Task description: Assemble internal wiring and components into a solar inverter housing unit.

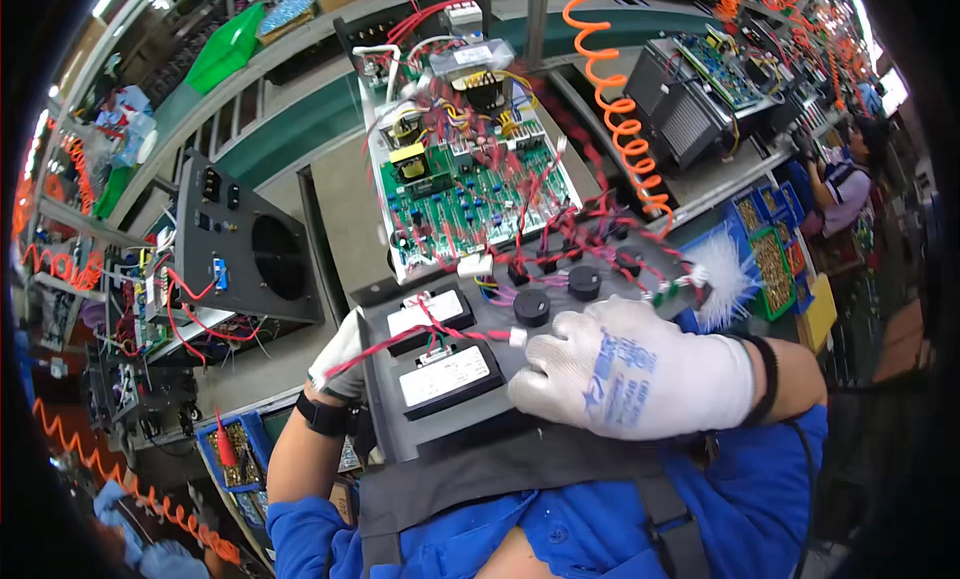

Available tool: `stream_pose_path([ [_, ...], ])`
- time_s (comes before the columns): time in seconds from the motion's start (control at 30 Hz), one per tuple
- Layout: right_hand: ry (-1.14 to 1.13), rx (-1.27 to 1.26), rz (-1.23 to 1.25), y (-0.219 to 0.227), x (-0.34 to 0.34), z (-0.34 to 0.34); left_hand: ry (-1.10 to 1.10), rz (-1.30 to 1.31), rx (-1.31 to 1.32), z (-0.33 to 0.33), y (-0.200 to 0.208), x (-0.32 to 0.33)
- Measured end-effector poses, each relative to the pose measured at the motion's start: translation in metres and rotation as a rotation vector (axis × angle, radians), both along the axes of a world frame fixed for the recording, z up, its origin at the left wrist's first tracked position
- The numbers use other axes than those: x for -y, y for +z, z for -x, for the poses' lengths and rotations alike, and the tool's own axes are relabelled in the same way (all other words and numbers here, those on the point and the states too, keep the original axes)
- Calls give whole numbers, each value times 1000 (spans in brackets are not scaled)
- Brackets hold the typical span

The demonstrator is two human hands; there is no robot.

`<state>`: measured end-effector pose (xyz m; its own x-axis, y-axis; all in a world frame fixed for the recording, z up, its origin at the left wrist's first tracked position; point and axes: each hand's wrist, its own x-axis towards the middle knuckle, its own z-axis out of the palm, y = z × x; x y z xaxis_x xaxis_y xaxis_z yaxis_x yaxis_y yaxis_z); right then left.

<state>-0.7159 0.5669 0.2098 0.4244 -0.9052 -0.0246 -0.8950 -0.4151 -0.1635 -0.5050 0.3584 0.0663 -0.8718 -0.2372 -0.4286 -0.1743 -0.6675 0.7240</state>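
A dark grey metal panel (450,439) is tilted in front of my body, carrying two modules with white labels (449,375) and black round knobs (532,307). My left hand (340,357), in a white glove, grips the panel's left edge; its fingertips are partly hidden. Across the modules runs a twisted red wire (385,350) ending in a white connector (517,337). My right hand (630,369), also gloved, is closed over the panel's right part, its fingertips right beside that connector. What it may hold is hidden. Behind the panel stands a green circuit board (470,204) with many wires.
A black chassis with a fan opening (275,257) stands at left, another finned unit (670,109) at the far right. Orange coiled hoses (610,89) hang nearby. Parts bins (770,269) and a white fluffy bundle (722,277) lie at right. A co-worker (845,189) sits beyond.
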Motion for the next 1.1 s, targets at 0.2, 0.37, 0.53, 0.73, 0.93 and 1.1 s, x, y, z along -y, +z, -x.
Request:
stream_pose_path([
  [0.2,-52,-8,-118,-37,15,-27,70,-60,112,-28,-33,40],
  [0.37,1,68,-276,-47,23,-23,-267,412,-27,-24,0,47],
  [0.53,70,349,-315,-71,20,1,-454,849,223,5,16,22],
  [0.73,-39,806,-324,-46,16,84,-479,1277,146,18,24,1],
  [0.93,-738,481,-659,-77,35,134,-492,1149,271,35,42,-1],
  [1.1,-663,942,-441,-119,31,117,-456,708,251,65,40,-4],
])
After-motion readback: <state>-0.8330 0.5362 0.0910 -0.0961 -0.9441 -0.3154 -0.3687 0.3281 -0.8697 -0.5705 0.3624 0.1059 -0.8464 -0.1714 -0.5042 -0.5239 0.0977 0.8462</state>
